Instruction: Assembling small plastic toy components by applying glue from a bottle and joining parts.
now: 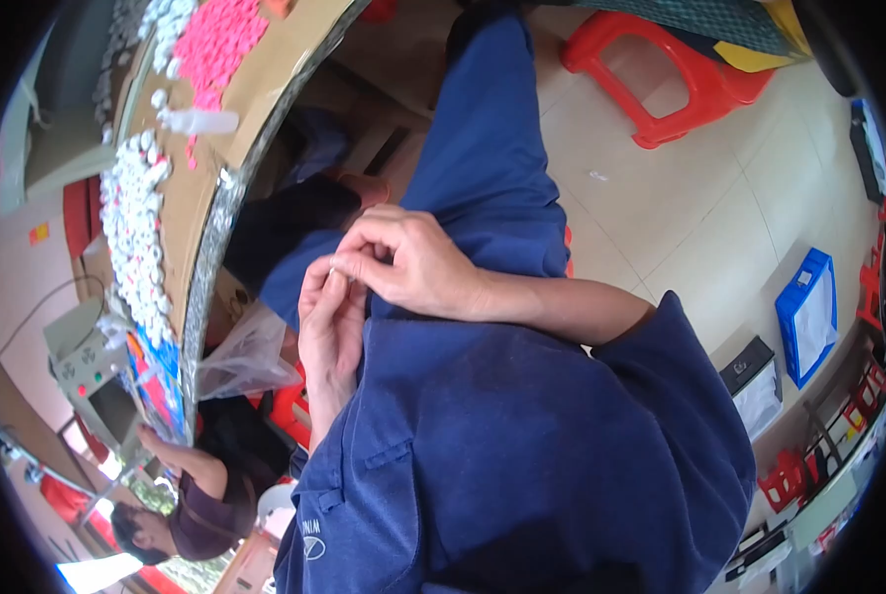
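My right hand (418,259) reaches across from the right with bent fingers, its thumb and fingertips pressed together. Below and left of it, my left hand (330,332) is turned palm up, and its fingertips meet those of the right hand. A tiny pale spot shows between the pinched fingertips, too small to name. Both hands are above my lap, in front of my blue shirt (522,426) and over my blue trousers (488,148). The fingers hide most of whatever they hold.
At left, a cardboard-covered bench (255,94) with a foil-like edge bears piles of small white parts (136,233) and pink parts (217,49), plus a translucent bottle (200,122). A plastic bag (250,351) hangs beside it. A co-worker (200,495) sits lower left. A red stool (651,79) stands upper right.
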Demonstrator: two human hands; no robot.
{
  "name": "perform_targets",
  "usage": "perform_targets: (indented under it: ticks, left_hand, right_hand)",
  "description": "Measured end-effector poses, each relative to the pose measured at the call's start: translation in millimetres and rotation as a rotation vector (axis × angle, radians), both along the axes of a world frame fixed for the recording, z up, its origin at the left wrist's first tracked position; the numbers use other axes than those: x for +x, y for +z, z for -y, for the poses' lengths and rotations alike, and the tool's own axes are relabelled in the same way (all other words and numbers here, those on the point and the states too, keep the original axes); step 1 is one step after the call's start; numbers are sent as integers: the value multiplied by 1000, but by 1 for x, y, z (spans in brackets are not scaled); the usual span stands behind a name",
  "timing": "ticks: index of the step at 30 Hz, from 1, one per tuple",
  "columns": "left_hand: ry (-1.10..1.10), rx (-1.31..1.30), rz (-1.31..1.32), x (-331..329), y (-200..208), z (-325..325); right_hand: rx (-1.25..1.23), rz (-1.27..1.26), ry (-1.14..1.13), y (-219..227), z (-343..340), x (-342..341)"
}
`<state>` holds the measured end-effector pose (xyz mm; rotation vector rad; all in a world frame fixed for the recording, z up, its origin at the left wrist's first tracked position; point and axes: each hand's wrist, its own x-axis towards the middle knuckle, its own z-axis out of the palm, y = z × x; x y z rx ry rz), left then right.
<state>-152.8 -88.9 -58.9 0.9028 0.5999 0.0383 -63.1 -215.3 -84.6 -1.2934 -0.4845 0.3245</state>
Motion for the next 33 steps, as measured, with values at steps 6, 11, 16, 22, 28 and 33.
perform_targets:
  ticks: [6, 11, 16, 22, 28, 33]
  left_hand:
    - [66, -8, -35, -1, 8, -2]
    - [45, -11, -18, 10, 14, 6]
    - [91, 0, -53, 26, 13, 9]
    - [148, 84, -121, 46, 23, 9]
    - [85, 118, -101, 44, 28, 4]
    - [186, 354, -17, 28, 48, -34]
  right_hand:
    - [10, 178, -33, 4, -5, -1]
    - [64, 186, -59, 3, 4, 6]
    - [111, 120, -46, -8, 5, 26]
    - [168, 57, -16, -7, -2, 45]
    - [22, 93, 106, 6, -5, 51]
    - [-42, 82, 176, 39, -14, 63]
